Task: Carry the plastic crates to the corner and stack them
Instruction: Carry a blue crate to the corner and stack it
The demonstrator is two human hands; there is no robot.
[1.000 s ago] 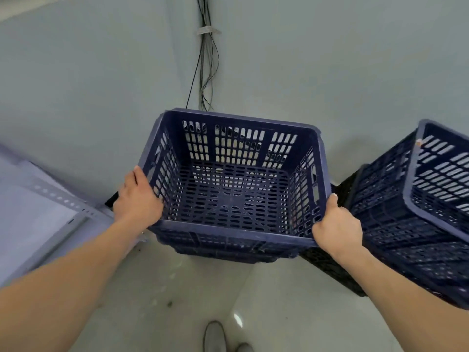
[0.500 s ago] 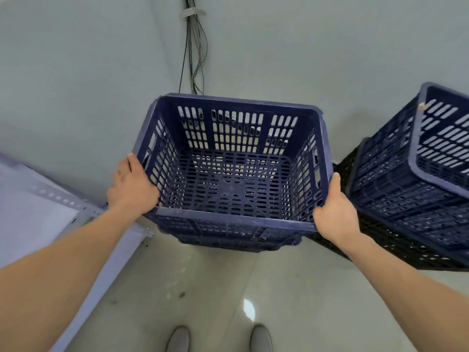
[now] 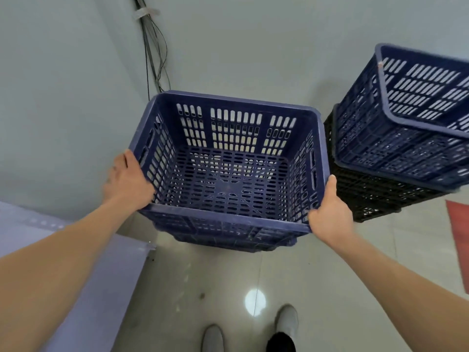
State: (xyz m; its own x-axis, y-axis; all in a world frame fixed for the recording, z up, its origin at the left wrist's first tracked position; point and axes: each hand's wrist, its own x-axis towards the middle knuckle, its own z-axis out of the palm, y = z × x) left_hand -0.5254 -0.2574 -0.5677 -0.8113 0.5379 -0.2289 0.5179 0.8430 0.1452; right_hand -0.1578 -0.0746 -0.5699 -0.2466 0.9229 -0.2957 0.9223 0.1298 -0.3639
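Two hands: left hand (image 3: 128, 182), right hand (image 3: 330, 215) grip blue crate (image 3: 228, 189); fingers hidden outside walls; stack (image 3: 396, 148) cut off.

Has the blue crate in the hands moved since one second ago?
Yes. The held blue crate has come down: its far rim was level with the top rim of the neighbouring stack and now sits below it.

Black cables (image 3: 152, 59) run down the wall (image 3: 253, 47); a red mat (image 3: 459, 240) lies at right.
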